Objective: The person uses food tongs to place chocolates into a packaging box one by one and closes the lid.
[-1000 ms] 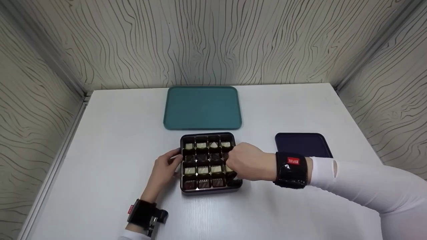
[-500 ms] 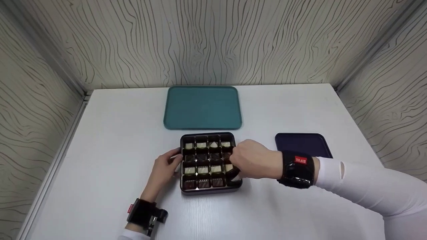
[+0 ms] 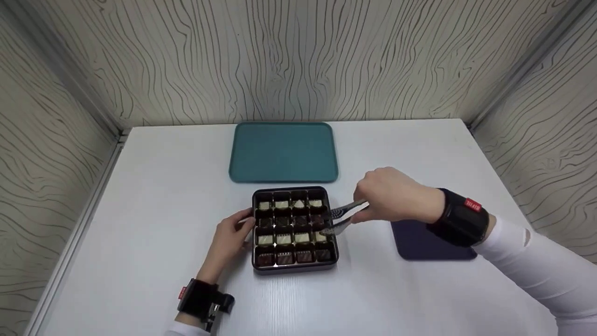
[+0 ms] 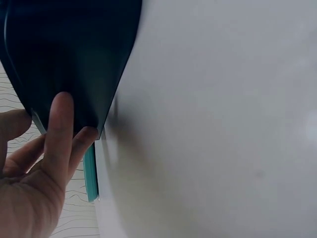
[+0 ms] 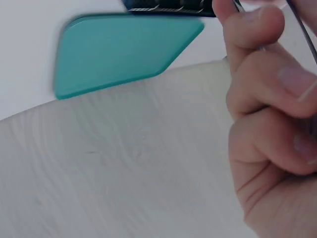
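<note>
In the head view a dark box (image 3: 295, 268) with several compartments holds rows of pale and dark chocolates. My left hand (image 3: 232, 233) rests against the box's left side, thumb at the rim; in the left wrist view its fairly straight fingers touch the dark wall. My right hand (image 3: 389, 193) grips metal tongs (image 3: 346, 212), right of the box. The arms of the tongs stand apart. One tip lies over the pale chocolate (image 3: 320, 237) in the right column; whether it touches is unclear. A dark chocolate (image 3: 322, 255) sits in the front right compartment. In the right wrist view curled fingers partly hide the tongs.
A teal tray (image 3: 283, 151) lies behind the box on the white table (image 3: 163, 186). To the right, a dark blue tray (image 3: 433, 242) is partly covered by the right forearm. Patterned walls (image 3: 298, 60) border the table at the back and sides.
My right hand has moved right and back with the tongs, drawing them out of the front right compartment. The dark chocolate there now shows. My left hand has stayed put.
</note>
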`<state>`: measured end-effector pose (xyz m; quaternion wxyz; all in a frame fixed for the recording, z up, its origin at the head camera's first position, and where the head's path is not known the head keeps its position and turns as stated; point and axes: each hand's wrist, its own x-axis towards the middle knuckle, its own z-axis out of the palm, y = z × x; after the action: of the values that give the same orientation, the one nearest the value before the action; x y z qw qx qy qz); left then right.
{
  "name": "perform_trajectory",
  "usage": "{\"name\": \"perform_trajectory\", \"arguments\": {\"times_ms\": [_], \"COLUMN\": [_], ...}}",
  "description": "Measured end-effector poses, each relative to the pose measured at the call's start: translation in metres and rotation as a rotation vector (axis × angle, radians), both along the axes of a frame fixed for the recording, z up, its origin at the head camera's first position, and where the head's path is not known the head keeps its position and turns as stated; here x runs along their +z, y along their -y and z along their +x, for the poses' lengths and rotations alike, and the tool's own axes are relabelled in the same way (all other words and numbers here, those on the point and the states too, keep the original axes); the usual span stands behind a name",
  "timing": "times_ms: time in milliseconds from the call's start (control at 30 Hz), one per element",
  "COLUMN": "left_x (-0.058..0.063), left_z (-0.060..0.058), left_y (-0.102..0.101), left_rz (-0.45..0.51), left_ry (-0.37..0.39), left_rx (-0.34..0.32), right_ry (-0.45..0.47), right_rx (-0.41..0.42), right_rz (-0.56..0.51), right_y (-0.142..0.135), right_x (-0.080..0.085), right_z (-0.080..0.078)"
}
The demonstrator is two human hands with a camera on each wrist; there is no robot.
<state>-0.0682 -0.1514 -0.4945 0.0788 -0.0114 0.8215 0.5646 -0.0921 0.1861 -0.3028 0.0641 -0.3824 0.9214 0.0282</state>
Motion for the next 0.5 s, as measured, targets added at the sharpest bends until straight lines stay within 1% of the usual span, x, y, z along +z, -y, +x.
{"name": "perform_trajectory", "arguments": {"times_ms": [100,200,267,333,500], "left_x": [0.001,0.0,0.0,0.0,0.0], "left_z": [0.0,-0.001,-0.001,-0.002,-0.002], "left_y": [0.001,0.001,0.001,0.001,0.0], "left_rz": [-0.005,-0.017,-0.029,-0.034,-0.026], "left_ry": [-0.003,-0.009,-0.017,-0.023,-0.014], "left_rx": [-0.001,-0.001,-0.003,-0.005,-0.005], "right_ry": [0.011,0.002,-0.014,-0.036,-0.086], "right_rx": [-0.113,-0.237,-0.317,-0.379,-0.484], "right_rz": [-0.07,-0.122,-0.148,-0.161,-0.179], "right_y": [-0.016,-0.03,-0.039,-0.047,-0.064], "right_x": [-0.002,-0.011,-0.02,-0.031,-0.063], "right_z": [-0.012,-0.024,-0.032,-0.039,-0.055]}}
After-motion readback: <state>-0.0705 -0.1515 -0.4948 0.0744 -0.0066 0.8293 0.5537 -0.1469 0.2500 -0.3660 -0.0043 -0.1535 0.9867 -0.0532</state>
